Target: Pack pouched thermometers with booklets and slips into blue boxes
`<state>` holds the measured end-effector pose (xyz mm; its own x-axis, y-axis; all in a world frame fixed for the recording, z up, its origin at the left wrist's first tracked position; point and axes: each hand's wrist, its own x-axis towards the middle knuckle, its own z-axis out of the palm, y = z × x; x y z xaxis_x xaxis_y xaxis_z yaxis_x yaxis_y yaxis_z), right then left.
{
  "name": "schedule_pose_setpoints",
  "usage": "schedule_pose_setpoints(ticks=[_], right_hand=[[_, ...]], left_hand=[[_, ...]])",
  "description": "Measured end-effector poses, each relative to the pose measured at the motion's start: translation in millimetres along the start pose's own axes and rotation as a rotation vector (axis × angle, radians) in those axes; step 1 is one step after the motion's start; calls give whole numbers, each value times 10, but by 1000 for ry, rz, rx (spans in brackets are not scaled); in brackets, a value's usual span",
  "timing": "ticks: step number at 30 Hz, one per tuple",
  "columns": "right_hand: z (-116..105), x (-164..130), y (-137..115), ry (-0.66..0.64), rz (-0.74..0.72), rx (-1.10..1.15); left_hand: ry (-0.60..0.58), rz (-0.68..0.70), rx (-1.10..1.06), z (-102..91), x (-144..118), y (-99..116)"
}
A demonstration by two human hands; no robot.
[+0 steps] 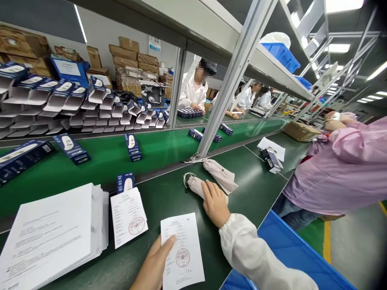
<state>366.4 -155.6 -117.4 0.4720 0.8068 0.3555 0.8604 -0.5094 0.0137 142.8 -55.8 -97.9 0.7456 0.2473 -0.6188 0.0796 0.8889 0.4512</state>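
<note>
My left hand (157, 257), low in the middle, pinches a white printed sheet (189, 241) with a red round stamp, its thumb on top. Out to the right, my right hand (215, 201) lies over a pale drawstring pouch (195, 185), fingers curled on it; the fingertips' underside is hidden. Just behind it rests a second drawstring pouch (222, 175). Left of the held sheet lies a small stack of similar stamped sheets (128, 217), overlapping a small blue box (125, 183). A tall pile of printed papers (51, 237) stands at the far left.
A green conveyor belt (102, 151) carries several blue boxes (133, 147). Open cartons (60, 100) are piled behind it. A metal post (223, 80) rises beyond the pouches. A blue bin (281, 241) sits below the bench edge. A person in pink (341, 169) stands at right; co-workers sit opposite.
</note>
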Motion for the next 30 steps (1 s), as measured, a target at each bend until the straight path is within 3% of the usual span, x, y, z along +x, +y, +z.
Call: schedule_pose_setpoints(ticks=[3, 6, 12, 16, 18, 20, 23, 25, 27, 30], right_hand=[[51, -81, -48, -11, -54, -24], [-44, -42, -14, -38, -105, -44], [-782, 241, 142, -43, -156, -166], [-1101, 301, 329, -223, -200, -321], [-1186, 277, 413, -240, -191, -322], [-1293, 244, 447, -234, -193, -312], [-1516, 208, 375, -233, -236, -270], [-1658, 190, 277, -233, -276, -192], [-1752, 161, 200, -211, -313, -78], [-1814, 91, 217, -173, -321, 110]], left_hand=[[0, -16, 14, -9, -10, 32], [-63, -10, 76, -21, -25, 57], [-198, 42, 321, -38, -94, 50], [-184, 75, 526, 35, -231, 90], [-201, 158, 645, 132, -324, 149], [-222, 348, 746, 289, -410, 227], [-268, 655, 864, 611, -465, 348], [-318, 766, 940, 816, -430, 416], [-356, 784, 982, 940, -350, 469], [-391, 639, 969, 909, -229, 509]])
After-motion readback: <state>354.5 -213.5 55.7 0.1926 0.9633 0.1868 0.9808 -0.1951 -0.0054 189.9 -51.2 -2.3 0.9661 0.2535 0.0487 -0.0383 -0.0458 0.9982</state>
